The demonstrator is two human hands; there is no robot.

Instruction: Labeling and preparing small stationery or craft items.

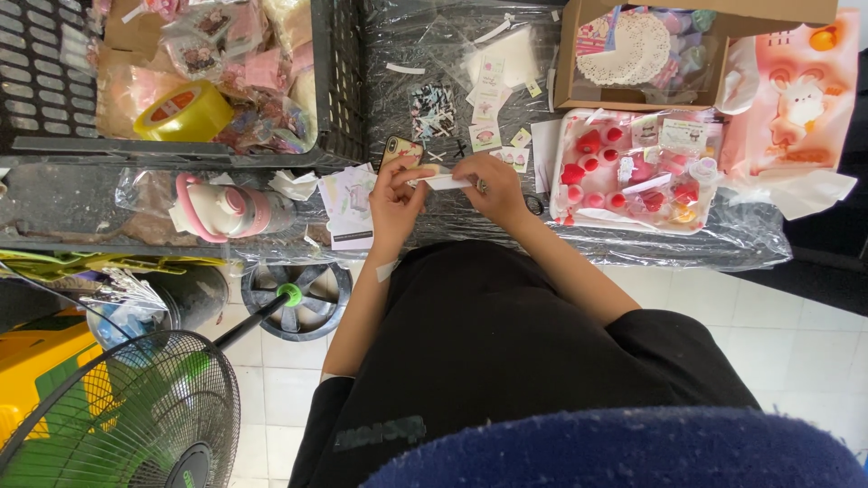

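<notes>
Your left hand [395, 194] and right hand [493, 185] pinch a small white strip [446, 182] between them at the table's near edge [633, 242] — beyond, a tray of red pieces [633, 172], then a cardboard box [579, 63].

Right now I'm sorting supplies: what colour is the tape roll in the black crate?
Yellow; the tape roll shows in the head view, inside the black crate.

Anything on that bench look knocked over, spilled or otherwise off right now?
The pink and white bottle lies on its side near the table's front edge. Small cards lie scattered loose on the plastic sheeting. Both hands, left hand and right hand, hold a white paper strip; nothing looks spilled.
</notes>
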